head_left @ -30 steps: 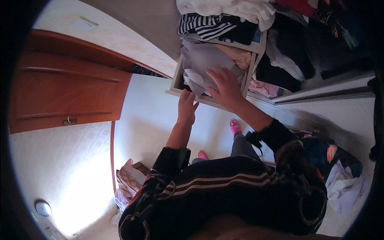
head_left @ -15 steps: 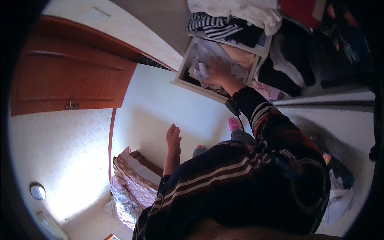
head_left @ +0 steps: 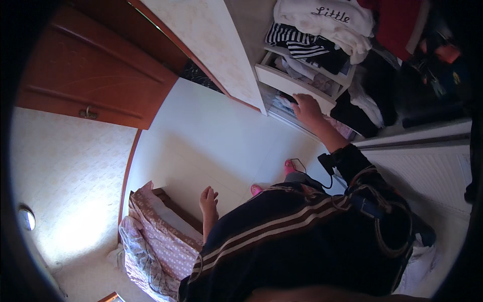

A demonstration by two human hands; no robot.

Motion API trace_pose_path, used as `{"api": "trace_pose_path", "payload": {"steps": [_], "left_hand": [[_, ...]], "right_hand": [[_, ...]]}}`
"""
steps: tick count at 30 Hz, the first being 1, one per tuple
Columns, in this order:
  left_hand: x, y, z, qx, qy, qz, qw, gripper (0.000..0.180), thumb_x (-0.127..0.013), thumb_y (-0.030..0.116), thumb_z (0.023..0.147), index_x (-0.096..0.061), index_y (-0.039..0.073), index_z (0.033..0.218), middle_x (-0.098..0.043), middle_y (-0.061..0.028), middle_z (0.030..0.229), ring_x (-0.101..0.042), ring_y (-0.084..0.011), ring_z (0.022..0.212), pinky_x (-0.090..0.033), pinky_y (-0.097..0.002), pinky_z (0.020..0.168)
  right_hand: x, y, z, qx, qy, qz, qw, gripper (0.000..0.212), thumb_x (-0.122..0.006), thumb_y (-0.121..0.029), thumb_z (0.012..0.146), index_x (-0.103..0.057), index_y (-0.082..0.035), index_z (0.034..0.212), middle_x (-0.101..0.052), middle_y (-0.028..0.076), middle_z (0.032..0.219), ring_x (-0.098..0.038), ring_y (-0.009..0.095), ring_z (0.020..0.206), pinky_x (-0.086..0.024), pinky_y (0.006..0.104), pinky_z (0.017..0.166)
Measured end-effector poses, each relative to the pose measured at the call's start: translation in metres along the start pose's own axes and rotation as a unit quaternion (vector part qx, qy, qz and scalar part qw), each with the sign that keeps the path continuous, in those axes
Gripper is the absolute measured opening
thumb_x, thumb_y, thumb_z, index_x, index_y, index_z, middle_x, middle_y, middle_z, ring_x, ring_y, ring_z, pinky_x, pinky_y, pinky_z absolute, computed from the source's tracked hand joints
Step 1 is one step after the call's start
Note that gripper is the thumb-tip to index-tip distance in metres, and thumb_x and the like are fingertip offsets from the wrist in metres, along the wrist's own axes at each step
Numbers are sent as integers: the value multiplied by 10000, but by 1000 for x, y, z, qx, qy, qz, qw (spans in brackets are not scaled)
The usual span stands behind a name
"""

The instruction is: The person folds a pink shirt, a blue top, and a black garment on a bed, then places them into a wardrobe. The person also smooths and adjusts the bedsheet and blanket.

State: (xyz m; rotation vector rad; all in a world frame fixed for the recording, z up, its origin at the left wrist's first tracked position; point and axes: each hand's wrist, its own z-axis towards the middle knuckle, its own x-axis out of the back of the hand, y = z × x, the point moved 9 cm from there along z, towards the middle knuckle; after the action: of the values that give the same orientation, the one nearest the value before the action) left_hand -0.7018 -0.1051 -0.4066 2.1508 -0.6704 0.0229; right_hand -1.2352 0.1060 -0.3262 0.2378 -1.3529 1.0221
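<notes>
My right hand (head_left: pixel 309 114) is at the front of a white drawer (head_left: pixel 283 81), fingers apart and holding nothing. Whether its fingertips touch the drawer front I cannot tell. The drawer is partly pulled out, with crumpled light cloth (head_left: pixel 297 70) showing inside. Below the drawer front, some pale bluish cloth (head_left: pixel 284 102) lies in a lower space beside the hand. My left hand (head_left: pixel 208 202) hangs over the floor at my left side, its fingers loosely bent and apart, with nothing in it.
Above the drawer sit black-and-white striped clothes (head_left: pixel 284 36) and a white fleecy garment (head_left: pixel 327 22). Dark clothes (head_left: pixel 367 100) spill out to the right. A brown door (head_left: pixel 90 75) stands at the left; a pink patterned cover (head_left: pixel 163 229) drapes furniture at the lower left.
My right hand has come out of the drawer and back to its front. The drawer has slid further in. The view has shifted, and my left hand stays low at my side.
</notes>
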Motion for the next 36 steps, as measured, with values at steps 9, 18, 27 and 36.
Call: {"api": "trace_pose_path", "payload": {"steps": [9, 18, 27, 36], "left_hand": [[34, 15, 28, -14, -20, 18, 1000, 407, -616, 317, 982, -607, 76, 1310, -659, -36, 1147, -660, -161, 971, -471, -328, 800], [53, 10, 8, -14, 17, -4, 1000, 360, -620, 325, 983, -637, 84, 1250, -674, -28, 1106, -672, -145, 940, -471, -305, 762], [71, -37, -32, 15, 88, -15, 996, 360, -635, 326, 967, -658, 56, 1205, -687, -36, 1045, -681, -137, 896, -469, -272, 717], [51, -79, -51, 84, 111, -59, 989, 343, -641, 335, 970, -654, 66, 1181, -690, -45, 1067, -678, -142, 875, -466, -278, 714]], "right_hand": [[-29, 100, -13, -197, -34, -5, 980, 426, -665, -339, 897, -631, -43, 1202, -676, 205, 1153, -632, 385, 1095, -499, 467, 948], [-52, 154, 22, -215, -19, -2, 976, 446, -754, -334, 810, -637, -29, 1113, -654, 204, 1173, -598, 383, 1156, -490, 467, 964], [-68, 169, 72, -151, -91, -80, 981, 427, -639, -423, 861, -699, 0, 865, -688, 250, 960, -657, 422, 968, -514, 525, 839], [38, 76, 42, -16, 107, -190, 976, 386, -734, -255, 827, -626, -59, 1142, -646, 174, 1098, -588, 388, 1088, -469, 489, 917]]}}
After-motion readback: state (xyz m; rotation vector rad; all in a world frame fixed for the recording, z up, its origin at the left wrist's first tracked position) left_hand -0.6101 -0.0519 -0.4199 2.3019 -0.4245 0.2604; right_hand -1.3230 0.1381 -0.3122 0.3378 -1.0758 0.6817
